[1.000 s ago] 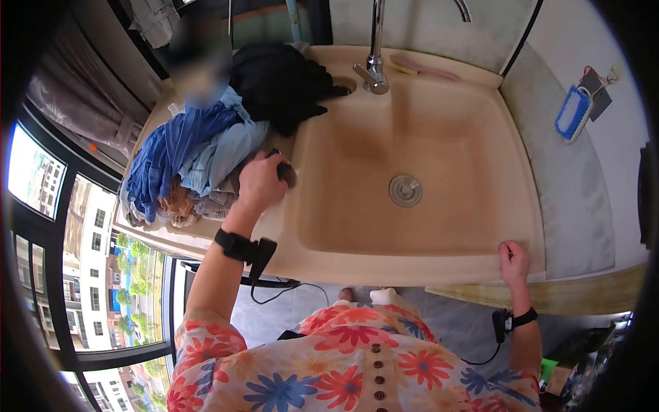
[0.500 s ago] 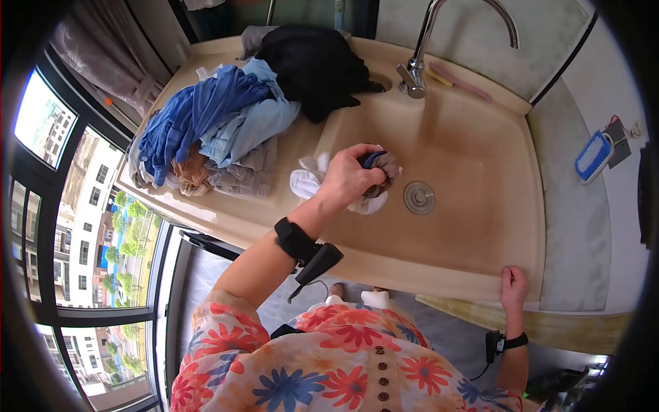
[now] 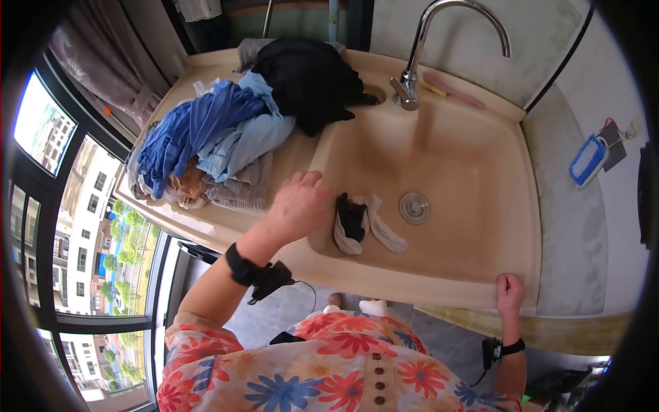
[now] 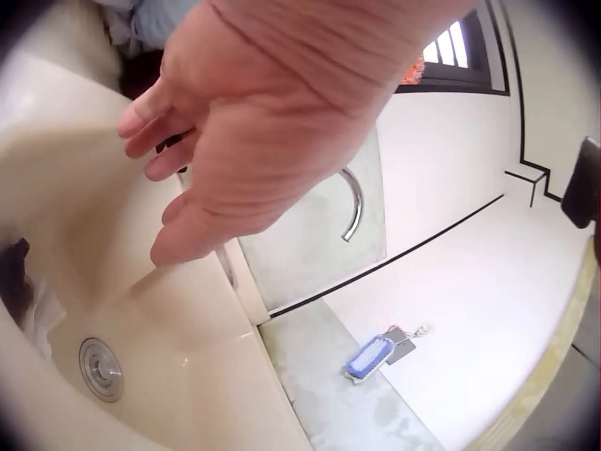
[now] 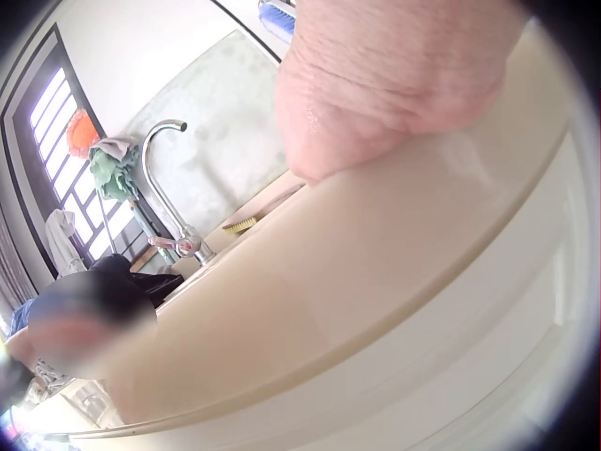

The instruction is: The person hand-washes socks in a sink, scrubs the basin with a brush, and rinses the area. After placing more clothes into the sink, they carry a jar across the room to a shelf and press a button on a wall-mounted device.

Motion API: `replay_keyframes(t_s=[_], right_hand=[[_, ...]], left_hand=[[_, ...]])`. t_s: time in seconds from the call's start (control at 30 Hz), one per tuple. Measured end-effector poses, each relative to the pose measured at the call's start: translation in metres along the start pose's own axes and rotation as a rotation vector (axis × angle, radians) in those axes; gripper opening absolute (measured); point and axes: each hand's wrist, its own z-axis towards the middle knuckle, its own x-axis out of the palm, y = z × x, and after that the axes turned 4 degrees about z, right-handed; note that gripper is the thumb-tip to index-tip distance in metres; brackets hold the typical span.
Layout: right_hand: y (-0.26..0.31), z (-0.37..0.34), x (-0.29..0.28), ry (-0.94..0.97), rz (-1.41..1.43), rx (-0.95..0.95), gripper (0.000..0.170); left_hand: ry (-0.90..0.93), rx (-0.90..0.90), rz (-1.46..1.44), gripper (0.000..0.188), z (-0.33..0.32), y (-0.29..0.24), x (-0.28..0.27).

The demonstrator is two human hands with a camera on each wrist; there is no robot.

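Note:
My left hand (image 3: 298,209) hovers over the left rim of the beige sink (image 3: 467,199), its fingers relaxed and holding nothing. Below and to its right, what look like white socks (image 3: 386,228) lie in the basin beside a dark, crumpled sock-like piece (image 3: 353,218). In the left wrist view the loosely spread fingers stand above the basin, and the dark cloth (image 4: 16,279) shows at the left edge. My right hand (image 3: 510,294) rests as a fist on the sink's front right rim, with nothing visible in it.
Left of the basin sits a heap of clothes: blue garments (image 3: 199,130), a black garment (image 3: 309,82) and grey and brown pieces. A chrome faucet (image 3: 412,82) rises at the back, near a pink-handled brush (image 3: 456,91). A blue-and-white brush (image 3: 589,160) hangs on the right wall.
My left hand moved from the clothes heap into the basin carrying dark and white bunched cloth, let it go there, and drew back left. My right hand has stayed on the rim.

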Motion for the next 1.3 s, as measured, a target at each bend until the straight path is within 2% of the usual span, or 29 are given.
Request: replay_keyframes(t_s=[0.1,0.17,0.3,0.37,0.4,0.47,0.5,0.57,0.6,0.67,0.73,0.8,0.87,0.9,0.93,1.0,1.07,1.13,1.2,1.27,1.3], right_hand=[[-0.002,0.000,0.001,0.025,-0.007,0.032,0.013],[-0.013,0.000,0.003,0.008,-0.087,-0.025,0.016],[-0.002,0.001,0.002,-0.021,-0.056,-0.043,0.016],[0.001,0.001,0.001,0.000,-0.069,-0.004,0.016],[0.000,0.000,0.001,-0.007,-0.071,-0.006,0.016],[-0.005,-0.001,0.001,-0.009,-0.097,-0.032,0.015],[-0.007,0.000,0.002,-0.022,-0.105,-0.030,0.015],[-0.009,-0.002,0.002,-0.015,-0.029,0.017,0.013],[-0.007,-0.003,0.001,-0.029,-0.035,0.030,0.013],[-0.001,-0.002,0.001,-0.061,-0.125,-0.079,0.012],[0.002,-0.003,0.000,-0.075,-0.123,-0.082,0.012],[0.004,-0.001,-0.002,-0.081,-0.127,-0.092,0.012],[0.007,-0.001,-0.002,-0.066,-0.108,-0.101,0.012],[0.007,-0.001,-0.002,-0.065,-0.110,-0.090,0.012],[0.007,-0.002,-0.002,-0.050,-0.088,-0.035,0.009],[0.008,-0.002,-0.002,-0.034,-0.062,0.032,0.007],[0.012,-0.001,-0.004,-0.038,-0.121,-0.029,0.006],[0.008,0.000,-0.002,-0.047,-0.140,-0.039,0.006],[0.008,-0.003,-0.005,-0.056,-0.171,-0.041,0.006],[0.015,-0.001,-0.005,-0.100,-0.140,-0.114,0.005],[0.016,0.000,-0.005,-0.102,-0.147,-0.100,0.005]], left_hand=[[-0.064,-0.005,0.043,0.033,-0.013,0.013,-0.030],[-0.222,0.013,0.099,0.032,-0.014,0.020,-0.064],[-0.353,-0.071,0.222,0.037,0.005,0.031,-0.110],[-0.344,-0.142,0.090,0.049,0.027,0.028,-0.117],[-0.351,-0.138,0.088,0.049,0.043,0.030,-0.114],[-0.478,-0.145,0.068,0.069,0.085,0.038,-0.094],[-0.485,-0.135,0.059,0.069,0.105,0.038,-0.090],[-0.388,-0.348,0.101,0.086,0.140,0.036,-0.083],[-0.388,-0.329,0.094,0.086,0.153,0.037,-0.080],[-0.309,-0.478,0.176,0.094,0.174,0.042,-0.074],[-0.234,-0.597,0.194,0.095,0.186,0.047,-0.066],[-0.301,-0.602,0.316,0.092,0.192,0.051,-0.058],[-0.282,-0.579,0.273,0.083,0.194,0.052,-0.061],[-0.359,-0.541,0.277,0.071,0.194,0.059,-0.058],[-0.352,-0.534,0.279,0.071,0.196,0.068,-0.056],[-0.454,-0.452,0.245,0.061,0.195,0.086,-0.058],[-0.579,-0.427,0.158,0.051,0.186,0.094,-0.071],[-0.669,-0.400,0.122,0.050,0.173,0.089,-0.096],[-0.662,-0.354,-0.043,0.047,0.159,0.083,-0.123],[-0.621,-0.190,-0.491,0.041,0.147,0.082,-0.141],[-0.594,-0.129,-0.612,0.038,0.137,0.066,-0.152]])
